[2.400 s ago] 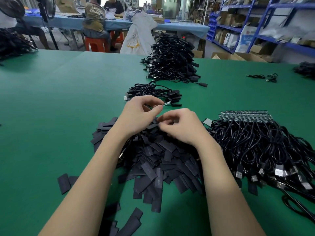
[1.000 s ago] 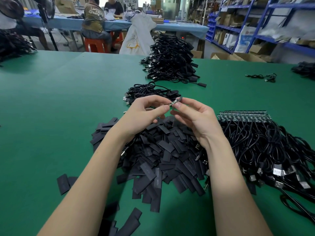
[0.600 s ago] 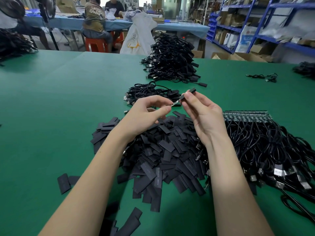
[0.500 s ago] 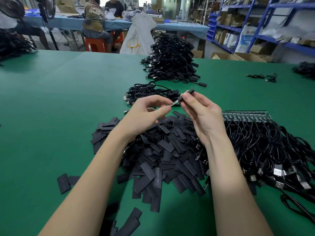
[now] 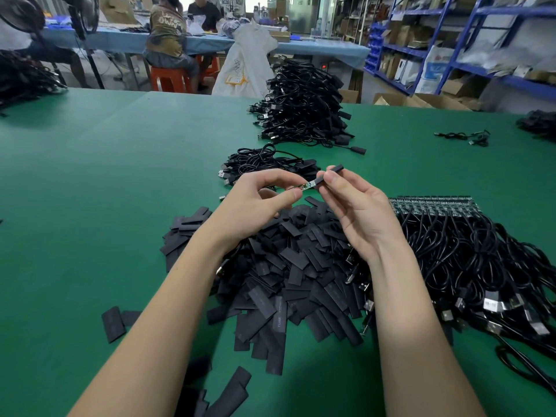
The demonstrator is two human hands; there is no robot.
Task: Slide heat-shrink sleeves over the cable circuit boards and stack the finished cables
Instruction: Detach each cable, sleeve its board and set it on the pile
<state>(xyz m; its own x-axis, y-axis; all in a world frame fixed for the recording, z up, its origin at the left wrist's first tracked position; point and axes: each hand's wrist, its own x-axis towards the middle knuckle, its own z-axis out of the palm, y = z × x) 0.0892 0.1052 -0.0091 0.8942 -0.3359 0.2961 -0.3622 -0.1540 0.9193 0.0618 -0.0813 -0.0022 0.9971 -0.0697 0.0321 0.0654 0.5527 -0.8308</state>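
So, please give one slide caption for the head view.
Right hand slides sleeve onto circuit board held by left hand.

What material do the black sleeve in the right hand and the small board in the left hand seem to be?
Sleeve: probably thin matte plastic tubing, dull black and flattened like those in the pile.
Board: apparently rigid pale circuit laminate; tiny parts show, details too small to tell.

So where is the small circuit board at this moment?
In the head view it is near the centre, in the air between the left hand and right hand, its far end entering the black sleeve, above the sleeve pile.
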